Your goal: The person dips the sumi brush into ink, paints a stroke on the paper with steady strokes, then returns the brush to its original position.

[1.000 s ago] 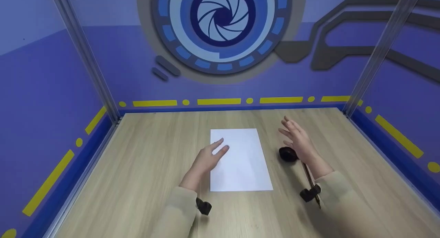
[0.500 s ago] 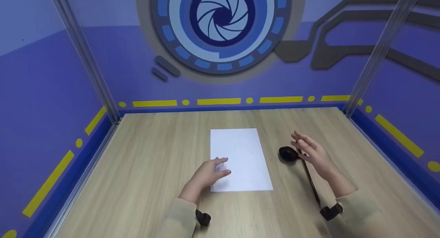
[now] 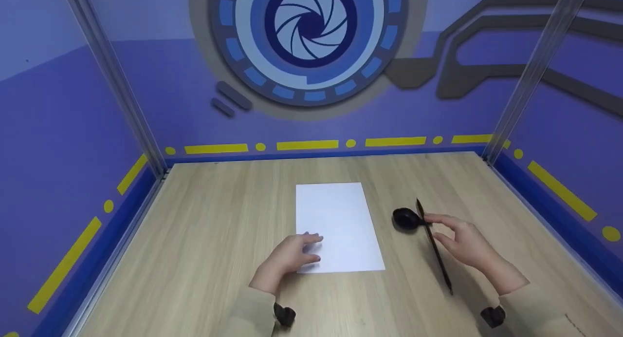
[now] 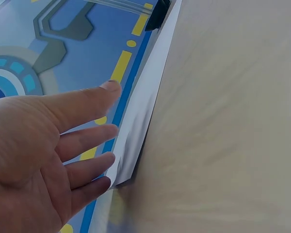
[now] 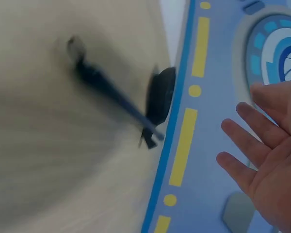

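A white sheet of paper (image 3: pixel 340 215) lies on the wooden table in the head view. Over its lower left edge is my left hand (image 3: pixel 288 254), fingers spread and holding nothing. To the right of the paper sits a small black ink dish (image 3: pixel 405 219). A slim dark writing brush (image 3: pixel 441 262) leans across the dish's stubby handle, its pointed end away from me. My right hand (image 3: pixel 469 244) is beside the brush, thumb and forefinger extended towards its upper shaft; contact is hard to tell. In the right wrist view this hand's fingers are loosely spread, apart from the brush (image 5: pixel 114 95).
The pale wooden table (image 3: pixel 209 220) is walled on three sides by blue panels (image 3: pixel 160 88) with yellow marks. Metal posts (image 3: pixel 124 93) stand at the back corners. A black wrist camera (image 3: pixel 284 315) hangs at each cuff.
My right hand has moved right and towards me, coming down beside the brush. The left hand has moved towards me, to the paper's lower edge. Paper, dish and brush stay in place.
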The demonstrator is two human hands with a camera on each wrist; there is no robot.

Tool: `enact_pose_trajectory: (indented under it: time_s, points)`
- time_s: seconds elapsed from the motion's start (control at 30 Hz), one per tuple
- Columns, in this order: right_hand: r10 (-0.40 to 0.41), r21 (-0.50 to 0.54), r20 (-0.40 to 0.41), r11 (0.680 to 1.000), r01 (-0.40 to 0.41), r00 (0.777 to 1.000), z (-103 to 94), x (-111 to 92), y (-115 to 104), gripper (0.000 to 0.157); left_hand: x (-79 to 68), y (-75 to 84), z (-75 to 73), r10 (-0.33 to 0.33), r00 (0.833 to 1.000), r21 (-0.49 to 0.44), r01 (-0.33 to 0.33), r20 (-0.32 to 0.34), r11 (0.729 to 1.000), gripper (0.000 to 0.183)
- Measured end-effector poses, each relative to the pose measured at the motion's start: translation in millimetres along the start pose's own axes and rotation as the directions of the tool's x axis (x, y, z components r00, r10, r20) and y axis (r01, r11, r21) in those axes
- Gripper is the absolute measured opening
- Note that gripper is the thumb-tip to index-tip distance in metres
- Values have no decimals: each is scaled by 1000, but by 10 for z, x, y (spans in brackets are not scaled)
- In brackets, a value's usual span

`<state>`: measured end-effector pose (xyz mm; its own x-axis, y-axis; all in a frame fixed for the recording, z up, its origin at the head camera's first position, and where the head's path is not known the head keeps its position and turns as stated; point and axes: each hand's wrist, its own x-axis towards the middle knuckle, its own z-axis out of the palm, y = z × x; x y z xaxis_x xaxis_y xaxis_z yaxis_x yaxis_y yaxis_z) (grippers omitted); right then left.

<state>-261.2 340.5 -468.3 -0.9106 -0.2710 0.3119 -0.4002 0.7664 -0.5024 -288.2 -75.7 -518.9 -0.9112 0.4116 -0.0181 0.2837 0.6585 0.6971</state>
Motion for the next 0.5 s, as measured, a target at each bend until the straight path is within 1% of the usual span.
enact_pose_trajectory:
  time_s: [0.13,0.27,0.37,0.43,0.5]
  points:
    - [-53,-163,44,985,60,998,-3,-50,55,45,-18,-12,4,-8,1000,6,8,15,1000,51]
    - [-99,-277,103,953,124,990,2,-82,87,47,-31,-18,2,-28,999,13,28,30,1000,52]
    - [-181,-350,120,913,212,976,24,-95,125,48,-35,-29,5,-33,999,31,32,40,999,53]
    - [-247,-401,124,874,276,961,39,-103,159,48,-36,-32,5,-36,998,51,34,48,998,52]
    - [-305,-451,142,827,335,942,60,-104,203,46,-33,-41,12,-25,998,71,21,52,997,52]
